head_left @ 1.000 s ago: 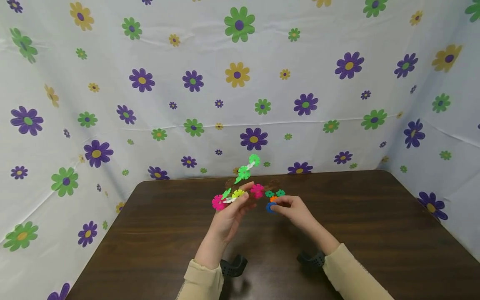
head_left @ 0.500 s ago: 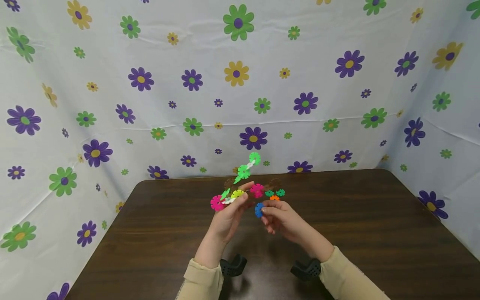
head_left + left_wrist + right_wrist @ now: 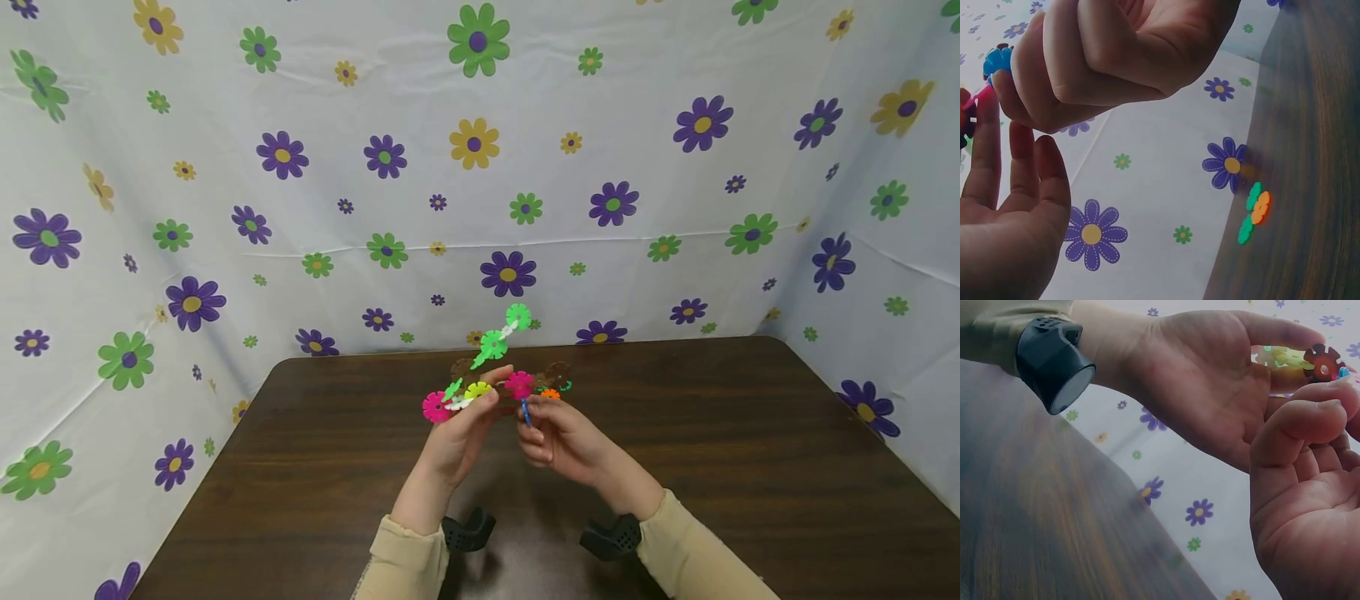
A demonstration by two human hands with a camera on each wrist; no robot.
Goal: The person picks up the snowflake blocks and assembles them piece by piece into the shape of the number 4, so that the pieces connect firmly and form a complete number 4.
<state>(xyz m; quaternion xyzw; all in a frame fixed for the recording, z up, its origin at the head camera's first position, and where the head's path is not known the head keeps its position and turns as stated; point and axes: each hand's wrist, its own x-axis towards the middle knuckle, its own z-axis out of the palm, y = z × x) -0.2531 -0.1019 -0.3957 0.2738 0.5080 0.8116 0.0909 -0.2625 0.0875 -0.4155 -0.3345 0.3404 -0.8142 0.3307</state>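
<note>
Between its thumb and fingers my left hand (image 3: 461,437) holds a joined chain of notched plastic flower discs. Along the chain I see a left pink disc (image 3: 436,407), a yellow disc (image 3: 477,390), bright green discs (image 3: 492,344) and a right pink disc (image 3: 520,385). My right hand (image 3: 573,446) pinches a blue disc (image 3: 526,412), edge-on just below the right pink disc. Whether the two are slotted together I cannot tell. A brown disc (image 3: 1324,364) shows by the left fingers in the right wrist view; fingers hide part of the chain.
An orange disc (image 3: 1260,207) and teal-green discs (image 3: 1245,229) lie on the dark wooden table (image 3: 330,467) beyond my right hand. Brown discs (image 3: 557,372) show behind the right pink disc. A flower-printed cloth (image 3: 420,208) hangs behind the table.
My right hand has picked up the blue disc from beside the orange one and brought it left to the right pink disc, turning it edge-on. The left hand has barely moved.
</note>
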